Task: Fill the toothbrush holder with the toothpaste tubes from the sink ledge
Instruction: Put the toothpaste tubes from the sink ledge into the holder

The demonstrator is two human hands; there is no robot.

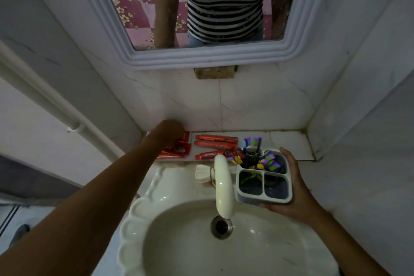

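Several red toothpaste tubes (215,144) lie flat on the white sink ledge (289,144) behind the tap. My left hand (170,133) reaches over the leftmost tubes (179,149) at the ledge's left end, fingers curled down onto them; whether it grips one is hidden. My right hand (295,186) holds a grey-white toothbrush holder (263,182) with three compartments above the sink's right rim. Purple and green toothbrushes (262,157) stand in its far compartment. The two near compartments hold no tubes.
A cream tap (223,186) with a side handle (202,171) stands between my hands. The white basin (201,242) with a drain (221,226) lies below. A framed mirror (210,6) hangs on the tiled wall; a white pipe (56,107) runs at left.
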